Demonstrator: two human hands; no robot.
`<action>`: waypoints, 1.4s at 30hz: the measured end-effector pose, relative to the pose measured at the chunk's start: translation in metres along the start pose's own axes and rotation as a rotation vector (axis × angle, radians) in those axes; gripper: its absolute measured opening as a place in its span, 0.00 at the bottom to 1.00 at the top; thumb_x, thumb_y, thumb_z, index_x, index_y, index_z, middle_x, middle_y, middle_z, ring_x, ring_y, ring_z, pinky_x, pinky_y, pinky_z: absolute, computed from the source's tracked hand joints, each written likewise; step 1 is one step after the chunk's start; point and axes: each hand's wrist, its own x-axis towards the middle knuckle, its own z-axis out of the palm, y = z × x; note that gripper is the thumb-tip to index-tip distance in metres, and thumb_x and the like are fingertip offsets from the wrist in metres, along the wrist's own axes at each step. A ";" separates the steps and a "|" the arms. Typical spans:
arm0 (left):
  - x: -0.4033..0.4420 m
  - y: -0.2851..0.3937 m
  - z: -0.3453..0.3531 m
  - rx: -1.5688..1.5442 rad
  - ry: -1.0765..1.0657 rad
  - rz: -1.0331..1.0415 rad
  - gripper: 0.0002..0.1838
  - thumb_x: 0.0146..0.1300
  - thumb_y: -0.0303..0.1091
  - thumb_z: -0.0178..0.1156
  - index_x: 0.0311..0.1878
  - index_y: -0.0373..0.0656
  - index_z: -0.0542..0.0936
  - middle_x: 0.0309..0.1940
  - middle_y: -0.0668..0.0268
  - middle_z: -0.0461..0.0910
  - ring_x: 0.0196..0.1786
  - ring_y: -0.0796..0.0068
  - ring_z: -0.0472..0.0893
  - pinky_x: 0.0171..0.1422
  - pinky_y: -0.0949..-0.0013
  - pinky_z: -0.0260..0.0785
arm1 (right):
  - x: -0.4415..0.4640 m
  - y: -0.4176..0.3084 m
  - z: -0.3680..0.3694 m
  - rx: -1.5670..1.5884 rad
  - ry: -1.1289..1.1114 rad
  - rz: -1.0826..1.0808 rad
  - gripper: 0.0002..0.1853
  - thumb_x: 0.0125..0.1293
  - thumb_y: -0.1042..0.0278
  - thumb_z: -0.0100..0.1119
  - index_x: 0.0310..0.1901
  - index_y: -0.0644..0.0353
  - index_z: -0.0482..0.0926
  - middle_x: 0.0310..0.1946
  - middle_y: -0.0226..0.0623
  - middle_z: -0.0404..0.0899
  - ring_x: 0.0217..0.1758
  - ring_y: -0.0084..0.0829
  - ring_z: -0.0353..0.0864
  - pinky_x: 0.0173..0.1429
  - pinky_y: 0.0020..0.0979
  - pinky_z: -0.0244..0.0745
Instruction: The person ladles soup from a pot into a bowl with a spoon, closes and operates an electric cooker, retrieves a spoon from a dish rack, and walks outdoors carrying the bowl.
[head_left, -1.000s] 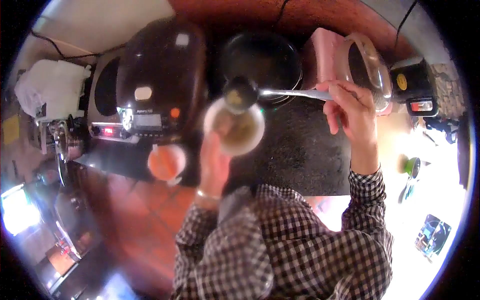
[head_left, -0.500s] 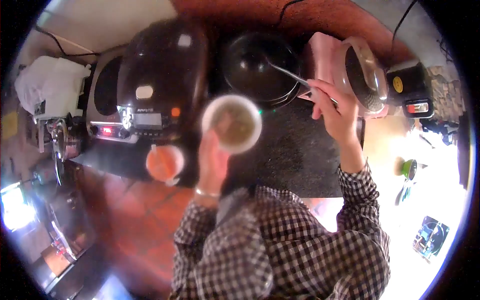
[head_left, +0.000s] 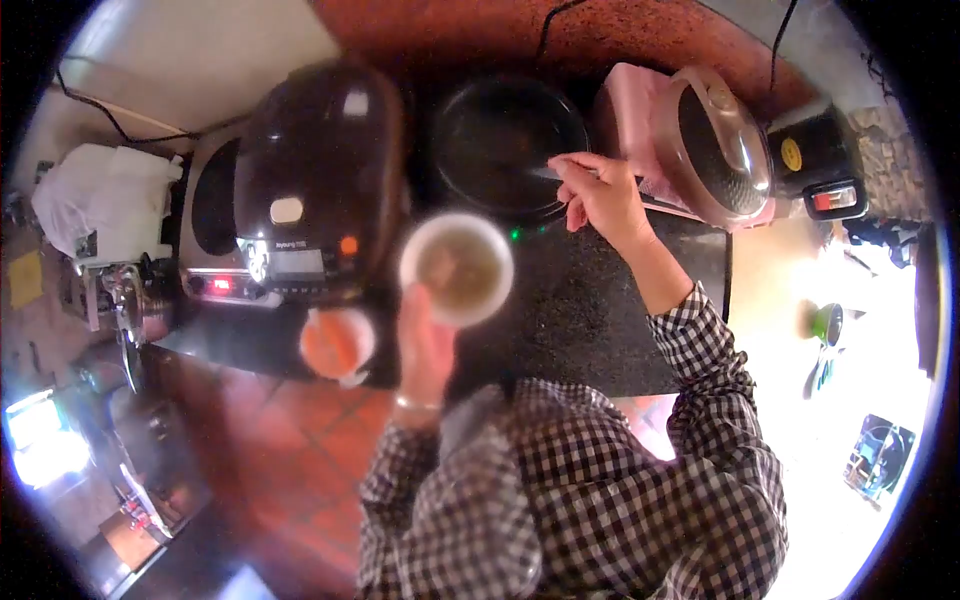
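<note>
Head view: the largest thing near the hands, a brown cooker (head_left: 320, 150), stands beyond the left hand (head_left: 425, 345) and to its left, so that elbow is best held in close. The black pot (head_left: 490, 125) sits just ahead of the right hand (head_left: 607, 200) and to its left, its dark inside too dim to read. The white bowl (head_left: 506, 270), with a brownish filling, is at the left hand's fingertips, near the pot's close side; that hand grasps it, thumb at the rim, other fingers hidden. A level bowl and a thumb clear of the filling would guard against spills. The right hand is closed around a slim utensil handle (head_left: 546, 172), mostly covered by the fingers; its far end cannot be made out. A light pinch and slow, low wrist turns over the pot should limit drips.
</note>
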 end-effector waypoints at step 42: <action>-0.003 -0.010 -0.009 -0.106 0.050 -0.051 0.30 0.73 0.47 0.42 0.68 0.33 0.59 0.67 0.56 0.64 0.69 0.63 0.64 0.73 0.58 0.55 | -0.019 -0.027 -0.021 -0.420 0.099 -0.317 0.10 0.67 0.71 0.56 0.45 0.65 0.81 0.20 0.28 0.75 0.16 0.16 0.72 0.22 0.19 0.67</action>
